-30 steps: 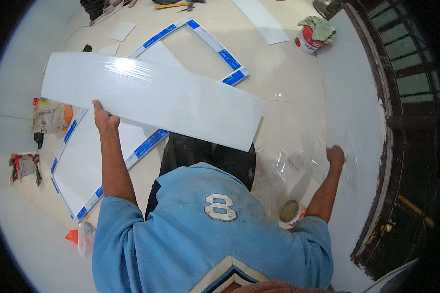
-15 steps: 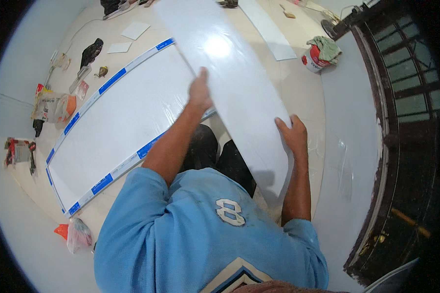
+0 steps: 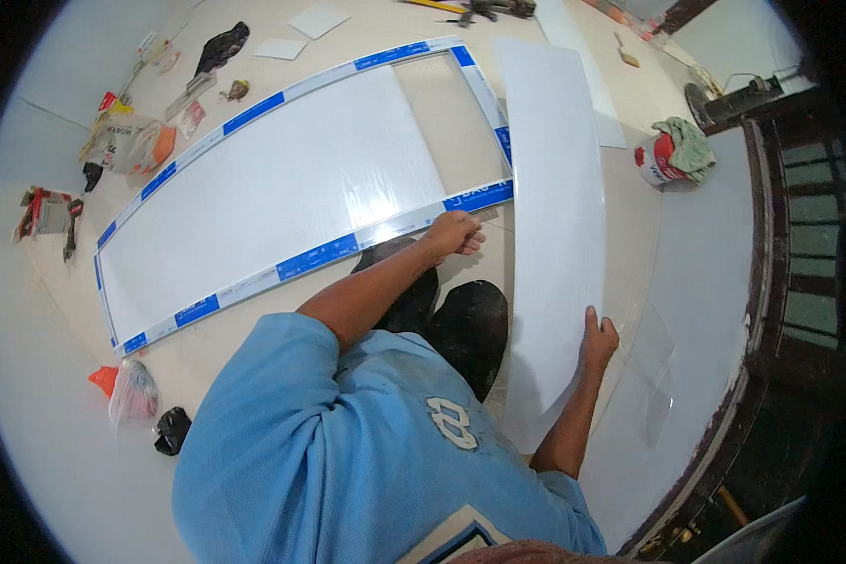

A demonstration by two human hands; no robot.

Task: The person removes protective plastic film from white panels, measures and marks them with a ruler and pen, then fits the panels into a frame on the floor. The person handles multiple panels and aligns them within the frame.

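A long white panel (image 3: 559, 188) stretches away from me on the right. My right hand (image 3: 597, 340) grips its right edge near the close end, thumb on top. To its left lies a rectangular frame (image 3: 315, 261) wrapped in blue and white film. A white sheet (image 3: 273, 188) fills most of that frame, while its right end shows bare floor tile. My left hand (image 3: 454, 235) is closed beside the frame's near rail, close to the right corner. Its curled fingers hide whatever they may hold. My dark-clad knees (image 3: 465, 329) are between the frame and the panel.
A paint bucket (image 3: 663, 160) with a green cloth stands at right, near the wall and a dark barred door (image 3: 808, 254). A brush (image 3: 627, 52) and a white strip (image 3: 611, 113) lie beyond. Bags (image 3: 132, 141), tools and white offcuts (image 3: 318, 21) are along the far left.
The panel has swung from slanting over the frame to lying right of it, uncovering the frame's right end. My left hand has let go of the panel and moved down to the near rail.
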